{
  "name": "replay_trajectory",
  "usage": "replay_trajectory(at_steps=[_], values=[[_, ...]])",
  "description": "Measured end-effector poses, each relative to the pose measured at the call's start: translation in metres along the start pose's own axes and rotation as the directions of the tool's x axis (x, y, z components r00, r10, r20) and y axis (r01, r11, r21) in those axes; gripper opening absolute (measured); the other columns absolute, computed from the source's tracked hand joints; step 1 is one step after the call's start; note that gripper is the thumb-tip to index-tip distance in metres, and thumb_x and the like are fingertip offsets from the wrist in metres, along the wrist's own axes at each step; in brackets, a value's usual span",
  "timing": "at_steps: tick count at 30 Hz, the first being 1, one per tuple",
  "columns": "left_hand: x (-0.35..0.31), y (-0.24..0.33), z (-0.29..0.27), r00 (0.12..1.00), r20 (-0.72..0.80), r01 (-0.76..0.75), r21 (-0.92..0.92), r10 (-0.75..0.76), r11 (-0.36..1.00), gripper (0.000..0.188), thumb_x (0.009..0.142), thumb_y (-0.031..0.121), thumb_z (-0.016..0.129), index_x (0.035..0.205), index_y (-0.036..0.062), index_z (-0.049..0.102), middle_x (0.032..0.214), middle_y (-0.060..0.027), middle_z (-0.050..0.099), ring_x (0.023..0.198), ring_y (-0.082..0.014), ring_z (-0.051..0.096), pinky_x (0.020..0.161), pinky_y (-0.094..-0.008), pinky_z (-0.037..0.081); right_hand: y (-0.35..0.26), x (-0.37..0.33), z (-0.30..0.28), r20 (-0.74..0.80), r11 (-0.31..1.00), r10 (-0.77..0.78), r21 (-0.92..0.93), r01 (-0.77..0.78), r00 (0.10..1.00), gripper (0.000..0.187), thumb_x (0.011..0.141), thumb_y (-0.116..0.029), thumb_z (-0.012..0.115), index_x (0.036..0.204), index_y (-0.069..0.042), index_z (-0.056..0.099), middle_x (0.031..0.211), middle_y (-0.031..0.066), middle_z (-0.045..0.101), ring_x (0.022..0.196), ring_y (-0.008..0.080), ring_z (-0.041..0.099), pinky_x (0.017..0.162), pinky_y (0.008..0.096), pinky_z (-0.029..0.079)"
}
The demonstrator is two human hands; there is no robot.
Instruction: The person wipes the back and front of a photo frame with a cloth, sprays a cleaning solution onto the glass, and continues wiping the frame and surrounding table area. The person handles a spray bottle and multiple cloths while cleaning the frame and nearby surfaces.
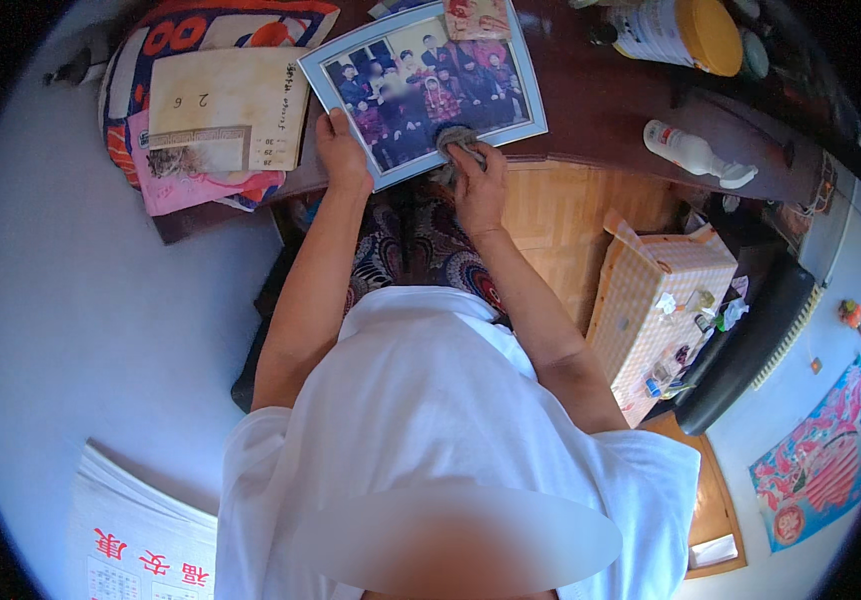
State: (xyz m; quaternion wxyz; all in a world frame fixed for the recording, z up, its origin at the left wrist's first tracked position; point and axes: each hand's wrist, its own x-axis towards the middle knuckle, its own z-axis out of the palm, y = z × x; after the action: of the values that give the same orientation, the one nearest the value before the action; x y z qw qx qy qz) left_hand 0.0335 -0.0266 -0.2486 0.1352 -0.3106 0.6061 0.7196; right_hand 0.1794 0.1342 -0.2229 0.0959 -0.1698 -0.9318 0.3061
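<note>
head: right hand (481,196) holds cloth (456,137) against framed photo (420,92).

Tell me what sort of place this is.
Probably a room in someone's home, perhaps a living room. A framed group photo, a table covered with a checked cloth and a colourful poster on the wall all suggest it.

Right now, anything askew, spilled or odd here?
Mildly odd: the white bottle looks tipped onto its side on the desk, where it would normally stand. Also, a small print overlaps the top of the framed photo in the left hand, hiding part of it. No spill visible.
</note>
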Motion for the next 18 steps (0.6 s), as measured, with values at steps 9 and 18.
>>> replay_trajectory(at_steps=[9, 18], values=[[-0.013, 0.019, 0.003, 0.998, 0.045, 0.046, 0.006, -0.046, 0.999, 0.022, 0.107, 0.026, 0.046, 0.113, 0.0062, 0.053, 0.097, -0.0028, 0.06, 0.082, -0.0152, 0.059, 0.071, -0.0343, 0.051, 0.07, 0.046, -0.029, -0.342, 0.966, 0.257, 0.108, -0.234, 0.904, 0.021, 0.088, -0.009, 0.068, 0.109, -0.011, 0.071, 0.11, 0.0178, 0.055, 0.104, 0.0365, 0.056, 0.089, 0.0429, 0.048], [-0.011, 0.016, 0.002, 0.997, 0.064, 0.04, -0.036, -0.038, 0.999, 0.022, 0.107, 0.026, 0.048, 0.112, 0.0055, 0.055, 0.1, -0.0043, 0.061, 0.085, -0.0157, 0.059, 0.075, -0.0342, 0.051, 0.057, 0.046, -0.024, -0.288, 0.979, 0.111, -0.134, -0.155, 0.951, 0.02, 0.084, -0.003, 0.067, 0.103, -0.01, 0.071, 0.107, 0.0143, 0.061, 0.103, 0.0336, 0.058, 0.087, 0.0433, 0.05]])
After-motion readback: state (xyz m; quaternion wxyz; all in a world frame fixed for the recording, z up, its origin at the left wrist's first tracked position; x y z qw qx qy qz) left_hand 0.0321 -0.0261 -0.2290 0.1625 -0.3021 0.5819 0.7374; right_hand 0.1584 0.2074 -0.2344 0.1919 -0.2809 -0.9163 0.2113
